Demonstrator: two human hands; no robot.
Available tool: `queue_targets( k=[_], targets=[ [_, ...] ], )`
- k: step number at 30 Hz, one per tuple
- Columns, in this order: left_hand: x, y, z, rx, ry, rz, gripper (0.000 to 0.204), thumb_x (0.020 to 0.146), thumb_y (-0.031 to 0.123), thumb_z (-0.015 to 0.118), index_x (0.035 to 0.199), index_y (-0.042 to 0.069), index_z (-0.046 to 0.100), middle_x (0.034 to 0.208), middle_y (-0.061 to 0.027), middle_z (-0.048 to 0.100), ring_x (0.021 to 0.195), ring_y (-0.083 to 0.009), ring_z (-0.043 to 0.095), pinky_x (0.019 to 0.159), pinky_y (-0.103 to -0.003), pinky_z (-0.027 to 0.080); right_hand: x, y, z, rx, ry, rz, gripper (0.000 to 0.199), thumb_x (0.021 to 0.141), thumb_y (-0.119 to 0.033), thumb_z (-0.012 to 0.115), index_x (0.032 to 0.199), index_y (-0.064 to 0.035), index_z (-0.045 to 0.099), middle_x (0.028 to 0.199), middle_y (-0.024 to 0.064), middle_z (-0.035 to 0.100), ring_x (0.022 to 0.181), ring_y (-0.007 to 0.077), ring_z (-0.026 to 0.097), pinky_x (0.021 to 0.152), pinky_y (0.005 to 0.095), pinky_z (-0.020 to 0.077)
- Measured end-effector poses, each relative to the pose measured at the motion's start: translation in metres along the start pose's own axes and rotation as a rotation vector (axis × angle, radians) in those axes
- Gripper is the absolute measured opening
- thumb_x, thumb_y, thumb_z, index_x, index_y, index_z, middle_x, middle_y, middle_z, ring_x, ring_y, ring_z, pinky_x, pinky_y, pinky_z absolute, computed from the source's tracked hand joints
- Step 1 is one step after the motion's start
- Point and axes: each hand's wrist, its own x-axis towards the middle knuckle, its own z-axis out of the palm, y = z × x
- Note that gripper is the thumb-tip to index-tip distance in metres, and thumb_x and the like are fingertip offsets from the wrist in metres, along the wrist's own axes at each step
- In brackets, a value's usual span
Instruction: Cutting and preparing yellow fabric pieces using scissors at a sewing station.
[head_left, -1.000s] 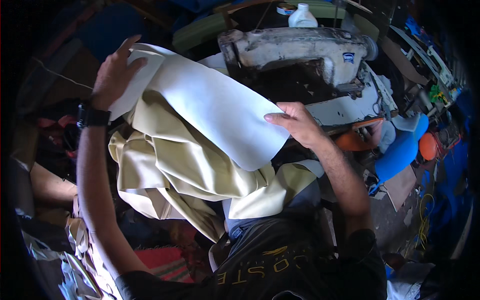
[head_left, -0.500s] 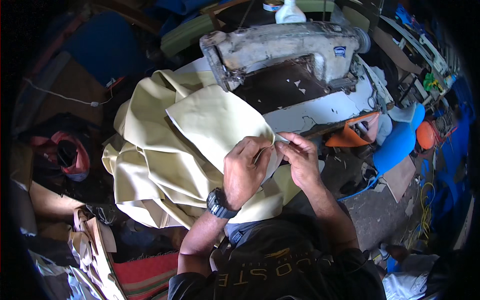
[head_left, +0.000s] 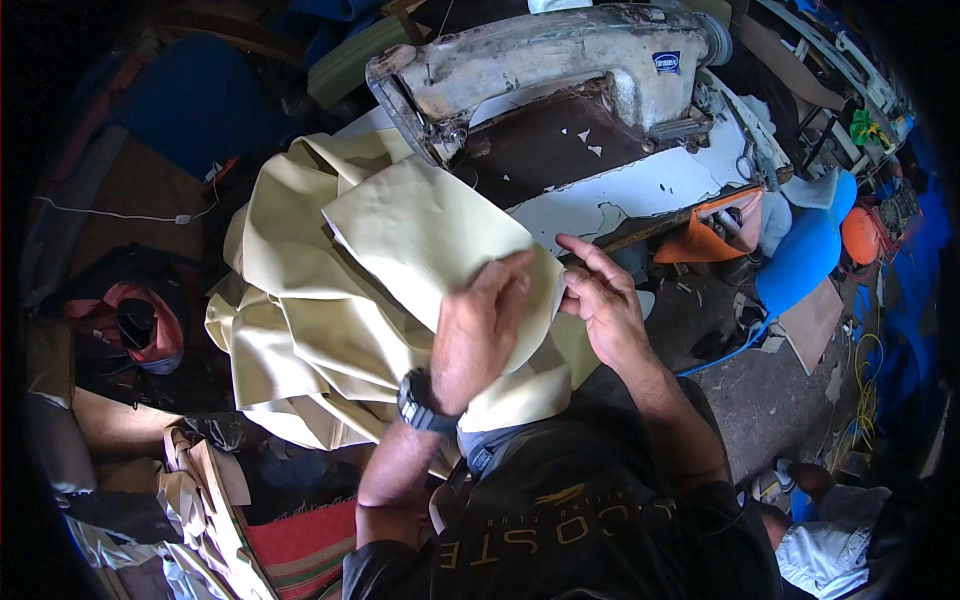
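Observation:
A large cream, smooth vinyl-like sheet (head_left: pixel 290 290) lies bunched in soft folds at the left of the sewing machine (head_left: pixel 530 65). On top of it, a flatter cream panel (head_left: pixel 420 220) reaches from below the machine's needle end toward my hands. My left hand (head_left: pixel 480 325), with a dark watch on its wrist, is over the panel's near part; motion smears its fingers. At the panel's right corner is my right hand (head_left: pixel 608 310). Its index finger points outward, while the thumb and curled fingers pinch the edge.
The machine stands on a worn white tabletop (head_left: pixel 640 190) with a chipped edge and small white scraps. Scissor-like handles (head_left: pixel 745 165) lie at its right end. Beyond are an orange pouch (head_left: pixel 710 235) and a blue padded piece (head_left: pixel 805 270). A red striped cloth (head_left: pixel 300 545) is at lower left.
My left hand has come off the panel's right corner and moved slightly left and down. My right index finger has straightened outward. The panel's corner now lies flatter, and the view has shifted a little.

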Motion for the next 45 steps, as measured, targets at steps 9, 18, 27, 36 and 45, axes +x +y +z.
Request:
queue_targets(
  k=[9,18,27,36,45],
  targets=[
    [0.066,-0.031,-0.022,0.080,-0.385,0.394,0.018,0.089,0.007,0.072,0.106,0.004,0.073,0.100,-0.0102,0.068,0.096,-0.0300,0.067,0.085,-0.041,0.056,-0.003,-0.006,0.002,-0.160,0.001,-0.045,0.045,0.103,-0.004,0.056,0.147,0.0016,0.046,0.106,0.0096,0.067,0.097,0.0131,0.068,0.084,0.0315,0.0631],
    [0.071,-0.026,-0.022,0.118,-0.439,0.385,0.010,0.093,0.006,0.070,0.102,0.002,0.071,0.093,-0.0106,0.070,0.086,-0.0277,0.069,0.077,-0.038,0.056,0.000,-0.006,0.000,-0.268,0.071,-0.104,0.049,0.099,-0.002,0.064,0.144,0.0054,0.046,0.099,0.0118,0.072,0.088,0.0140,0.071,0.074,0.0309,0.0655],
    [0.080,-0.038,-0.012,0.035,-0.598,0.242,0.013,0.098,0.011,0.065,0.106,0.002,0.060,0.086,-0.0140,0.068,0.080,-0.0294,0.068,0.073,-0.041,0.052,0.000,-0.006,-0.001,-0.281,0.074,-0.134,0.047,0.100,-0.003,0.063,0.144,0.0022,0.048,0.095,0.0092,0.069,0.086,0.0123,0.068,0.073,0.0317,0.0655],
    [0.086,-0.047,0.003,-0.070,-0.560,0.229,0.012,0.100,0.010,0.063,0.106,0.001,0.058,0.086,-0.0101,0.067,0.081,-0.0215,0.066,0.075,-0.036,0.052,-0.019,-0.005,0.003,-0.449,-0.067,-0.114,0.027,0.102,-0.006,0.062,0.128,-0.0011,0.066,0.092,0.0018,0.069,0.081,0.0048,0.063,0.073,0.0220,0.0564],
    [0.062,-0.044,-0.046,-0.182,-0.471,0.358,0.045,0.096,0.020,0.070,0.136,0.001,0.060,0.139,-0.0192,0.059,0.123,-0.0351,0.062,0.101,-0.044,0.054,0.004,-0.014,-0.012,0.087,-0.106,-0.030,0.029,0.102,-0.016,0.057,0.121,0.0021,0.070,0.116,0.0127,0.073,0.102,0.0212,0.072,0.091,0.0396,0.0606]
  ],
)
